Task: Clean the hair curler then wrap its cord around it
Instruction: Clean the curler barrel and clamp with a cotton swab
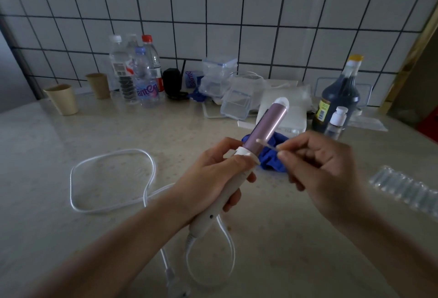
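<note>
Head view showed your left hand (213,174) gripping the white-handled, lilac-barrelled hair curler (265,127), right hand (317,167) pinching a thin white cotton swab (266,144) at its barrel; cleaning looked underway, next needing strokes along it; white cord (113,179) lay loose left of both

Countertop (47,143), pale and speckled; a white cord (113,155) is laid on it in loose loops at the left and near side; a blue cloth (272,159) is bunched at the centre. Along the back edge are ranged two paper cups (62,100), a cluster of plastic bottles (142,79), clear plastic boxes (237,105) and a dark bottle (339,98), a small white-capped bottle (336,120) being set just beside it; a strip of clear vials (407,191) is placed at the right.
</note>
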### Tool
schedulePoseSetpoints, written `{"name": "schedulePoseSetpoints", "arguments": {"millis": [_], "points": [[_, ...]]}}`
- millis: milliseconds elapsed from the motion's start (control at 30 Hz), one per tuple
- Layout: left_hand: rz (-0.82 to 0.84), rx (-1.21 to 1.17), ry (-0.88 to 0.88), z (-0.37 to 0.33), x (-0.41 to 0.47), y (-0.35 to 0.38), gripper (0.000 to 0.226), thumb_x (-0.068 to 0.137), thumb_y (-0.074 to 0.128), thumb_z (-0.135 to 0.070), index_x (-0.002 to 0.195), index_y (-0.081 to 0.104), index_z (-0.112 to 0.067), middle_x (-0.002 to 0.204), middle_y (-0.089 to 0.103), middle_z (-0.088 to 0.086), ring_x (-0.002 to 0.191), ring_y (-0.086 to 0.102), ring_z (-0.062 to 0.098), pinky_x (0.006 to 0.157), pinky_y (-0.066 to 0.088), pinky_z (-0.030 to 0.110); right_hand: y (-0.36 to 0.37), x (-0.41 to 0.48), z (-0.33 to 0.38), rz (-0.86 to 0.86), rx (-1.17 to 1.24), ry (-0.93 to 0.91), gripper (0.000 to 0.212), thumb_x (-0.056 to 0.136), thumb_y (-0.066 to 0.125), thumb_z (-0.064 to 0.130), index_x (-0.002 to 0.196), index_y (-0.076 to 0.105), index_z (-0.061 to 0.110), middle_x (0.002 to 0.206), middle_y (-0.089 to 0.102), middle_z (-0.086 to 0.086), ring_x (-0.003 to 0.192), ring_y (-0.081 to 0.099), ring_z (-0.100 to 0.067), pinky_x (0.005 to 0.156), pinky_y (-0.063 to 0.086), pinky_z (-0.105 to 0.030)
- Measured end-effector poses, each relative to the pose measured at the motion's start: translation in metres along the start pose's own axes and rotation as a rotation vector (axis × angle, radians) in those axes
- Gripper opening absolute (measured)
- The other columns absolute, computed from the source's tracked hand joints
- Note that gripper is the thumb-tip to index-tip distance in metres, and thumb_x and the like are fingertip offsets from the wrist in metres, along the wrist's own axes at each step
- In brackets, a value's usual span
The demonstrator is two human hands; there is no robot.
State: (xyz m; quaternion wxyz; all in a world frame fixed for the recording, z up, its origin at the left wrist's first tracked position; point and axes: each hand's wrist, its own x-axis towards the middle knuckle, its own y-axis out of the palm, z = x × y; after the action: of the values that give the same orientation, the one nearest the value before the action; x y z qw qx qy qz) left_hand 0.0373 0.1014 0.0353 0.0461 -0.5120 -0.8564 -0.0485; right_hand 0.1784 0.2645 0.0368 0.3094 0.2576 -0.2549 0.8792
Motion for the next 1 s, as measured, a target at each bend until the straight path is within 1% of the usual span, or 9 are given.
{"name": "schedulePoseSetpoints", "arguments": {"millis": [133, 200, 300, 367, 433, 567, 733, 833, 1000], "points": [[0.014, 0.035, -0.006, 0.003, 0.001, 0.001, 0.022, 0.089, 0.065, -0.03, 0.109, 0.066, -0.02, 0.085, 0.069, 0.011, 0.047, 0.052, 0.024, 0.042, 0.043, 0.027, 0.005, -0.002, -0.003, 0.016, -0.054, 0.032, 0.03, 0.09, 0.077, -0.005, 0.082, 0.074, 0.024, 0.058, 0.066, -0.013, 0.039, 0.047, -0.016, 0.043, 0.037, -0.021], [0.024, 0.048, -0.003, 0.004, 0.001, 0.002, 0.022, 0.087, 0.066, -0.028, 0.108, 0.065, -0.018, 0.082, 0.066, 0.01, 0.045, 0.051, 0.023, 0.041, 0.042, 0.026, -0.004, 0.004, -0.004, -0.078, -0.082, 0.036, 0.028, 0.091, 0.077, -0.002, 0.082, 0.074, 0.024, 0.061, 0.068, -0.01, 0.043, 0.048, -0.007, 0.045, 0.038, -0.018], [0.048, 0.107, -0.004, 0.004, 0.0, 0.004, 0.023, 0.085, 0.068, -0.027, 0.107, 0.065, -0.02, 0.08, 0.065, 0.008, 0.044, 0.053, 0.023, 0.043, 0.043, 0.027, -0.023, 0.015, -0.003, -0.227, -0.14, 0.036, 0.021, 0.094, 0.075, 0.003, 0.085, 0.074, 0.021, 0.063, 0.069, -0.008, 0.044, 0.051, -0.021, 0.048, 0.044, -0.027], [0.054, 0.125, -0.004, 0.004, -0.001, 0.005, 0.023, 0.085, 0.069, -0.026, 0.107, 0.065, -0.022, 0.078, 0.065, 0.006, 0.046, 0.054, 0.024, 0.044, 0.045, 0.028, -0.031, 0.02, -0.002, -0.263, -0.178, 0.031, 0.019, 0.095, 0.074, 0.005, 0.087, 0.073, 0.021, 0.063, 0.07, 0.002, 0.045, 0.052, -0.016, 0.048, 0.046, -0.024], [0.053, 0.137, -0.006, 0.004, -0.001, 0.004, 0.023, 0.085, 0.069, -0.027, 0.107, 0.066, -0.024, 0.078, 0.065, 0.005, 0.047, 0.055, 0.023, 0.045, 0.046, 0.029, -0.031, 0.02, -0.003, -0.254, -0.18, 0.037, 0.018, 0.095, 0.073, 0.004, 0.087, 0.073, 0.02, 0.062, 0.07, 0.004, 0.046, 0.05, -0.01, 0.048, 0.044, -0.021], [0.023, 0.136, -0.016, 0.005, 0.0, 0.002, 0.023, 0.083, 0.07, -0.029, 0.106, 0.066, -0.026, 0.079, 0.066, 0.006, 0.047, 0.056, 0.022, 0.046, 0.046, 0.03, -0.015, 0.012, -0.007, -0.145, -0.081, 0.052, 0.019, 0.092, 0.077, 0.001, 0.085, 0.077, 0.018, 0.061, 0.067, -0.012, 0.044, 0.045, -0.005, 0.046, 0.036, -0.013], [-0.024, 0.128, -0.001, 0.007, 0.001, 0.003, 0.019, 0.082, 0.071, -0.032, 0.099, 0.066, -0.026, 0.076, 0.065, 0.008, 0.044, 0.053, 0.022, 0.045, 0.044, 0.028, 0.013, -0.009, -0.013, 0.099, -0.015, 0.106, 0.012, 0.086, 0.074, 0.018, 0.09, 0.078, 0.029, 0.059, 0.07, -0.009, 0.042, 0.053, -0.024, 0.045, 0.041, -0.025], [-0.017, 0.158, -0.002, 0.006, 0.0, 0.003, 0.021, 0.082, 0.071, -0.033, 0.103, 0.066, -0.028, 0.078, 0.066, 0.011, 0.046, 0.055, 0.023, 0.046, 0.046, 0.03, 0.0, 0.001, -0.013, -0.033, -0.043, 0.083, 0.01, 0.088, 0.076, 0.015, 0.086, 0.078, 0.025, 0.056, 0.065, -0.013, 0.042, 0.044, -0.013, 0.043, 0.035, -0.022], [0.016, 0.204, 0.011, 0.004, -0.002, 0.004, 0.028, 0.082, 0.071, -0.038, 0.109, 0.064, -0.033, 0.087, 0.066, 0.025, 0.051, 0.057, 0.024, 0.049, 0.049, 0.033, -0.024, 0.018, -0.005, -0.175, -0.141, 0.072, 0.017, 0.095, 0.074, 0.003, 0.089, 0.076, 0.019, 0.065, 0.063, -0.035, 0.053, 0.047, -0.048, 0.052, 0.038, -0.03]]}}
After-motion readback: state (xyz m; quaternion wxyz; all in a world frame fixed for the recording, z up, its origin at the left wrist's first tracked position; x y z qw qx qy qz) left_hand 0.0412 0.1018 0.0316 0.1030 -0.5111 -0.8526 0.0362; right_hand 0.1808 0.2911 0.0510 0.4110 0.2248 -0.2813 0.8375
